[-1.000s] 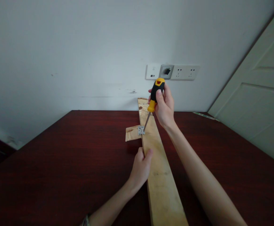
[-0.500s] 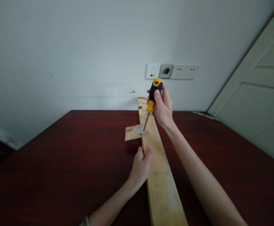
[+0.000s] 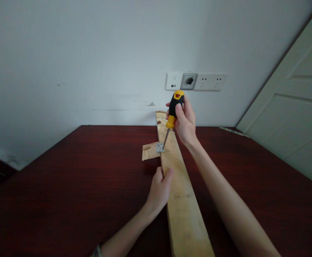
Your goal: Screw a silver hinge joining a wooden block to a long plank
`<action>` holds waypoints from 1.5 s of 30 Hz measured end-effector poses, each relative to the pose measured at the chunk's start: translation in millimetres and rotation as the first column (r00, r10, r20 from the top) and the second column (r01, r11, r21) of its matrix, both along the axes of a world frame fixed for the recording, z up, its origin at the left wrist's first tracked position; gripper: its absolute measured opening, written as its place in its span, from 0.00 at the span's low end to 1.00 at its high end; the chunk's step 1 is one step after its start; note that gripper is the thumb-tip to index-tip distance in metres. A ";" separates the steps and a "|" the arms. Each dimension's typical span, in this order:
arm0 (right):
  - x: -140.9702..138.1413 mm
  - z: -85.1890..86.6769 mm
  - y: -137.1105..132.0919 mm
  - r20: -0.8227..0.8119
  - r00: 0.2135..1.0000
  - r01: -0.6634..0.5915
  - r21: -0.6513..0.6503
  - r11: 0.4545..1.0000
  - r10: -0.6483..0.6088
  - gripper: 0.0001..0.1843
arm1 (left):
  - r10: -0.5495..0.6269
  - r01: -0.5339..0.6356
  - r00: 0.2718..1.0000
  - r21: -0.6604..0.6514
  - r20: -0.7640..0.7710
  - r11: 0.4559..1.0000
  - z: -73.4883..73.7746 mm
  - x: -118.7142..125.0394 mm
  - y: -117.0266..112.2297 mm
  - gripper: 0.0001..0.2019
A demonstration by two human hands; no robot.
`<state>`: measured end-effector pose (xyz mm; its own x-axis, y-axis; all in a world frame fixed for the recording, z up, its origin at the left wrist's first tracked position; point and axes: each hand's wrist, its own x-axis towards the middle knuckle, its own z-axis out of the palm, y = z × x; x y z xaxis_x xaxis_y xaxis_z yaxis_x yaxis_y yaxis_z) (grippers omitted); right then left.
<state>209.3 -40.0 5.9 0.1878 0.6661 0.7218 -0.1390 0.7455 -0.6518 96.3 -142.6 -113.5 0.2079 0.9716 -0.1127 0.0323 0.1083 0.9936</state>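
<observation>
My right hand [image 3: 184, 121] is closed around the black and yellow handle of a screwdriver [image 3: 175, 107]. Its shaft slants down and left, the tip at the lower right part of a silver hinge [image 3: 160, 147]. That hinge joins a long pale wooden plank [image 3: 184, 200] to a short wooden piece [image 3: 150, 151] sticking out on the left. Nearer to me, my left hand [image 3: 161, 187] grips the plank's left edge, thumb on top and fingers at the side. Whether a screw sits under the tip is too small to tell.
The plank lies lengthwise on a dark red wooden table [image 3: 105, 178], its far end by the white wall [image 3: 118, 53]. Wall sockets [image 3: 210, 82] are just above the screwdriver. A white panelled door [image 3: 292, 100] stands at the right, near a thin patterned strip [image 3: 233, 131].
The screwdriver, my right hand and the far part of the plank have shifted very slightly left. Both hands keep their grip.
</observation>
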 end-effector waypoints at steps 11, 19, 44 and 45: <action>-5.4 5.6 -12.3 0.092 0.993 -0.068 -0.037 0.997 0.071 0.20 | 0.041 -0.041 0.999 -0.027 0.009 0.999 0.5 0.4 1.4 0.13; -11.6 3.4 -11.6 0.083 0.994 -0.065 -0.013 0.998 0.066 0.18 | 0.030 -0.030 1.000 -0.025 -0.002 0.999 2.7 0.0 1.5 0.14; -13.0 3.7 -10.4 -0.042 0.985 -0.168 -0.085 0.982 0.165 0.21 | 0.026 -0.024 0.999 -0.046 0.032 0.999 -1.9 0.8 2.2 0.16; -13.6 3.1 -10.1 -0.046 0.986 -0.167 -0.086 0.982 0.163 0.23 | 0.024 -0.023 0.999 -0.043 0.032 0.999 -1.6 0.7 1.9 0.15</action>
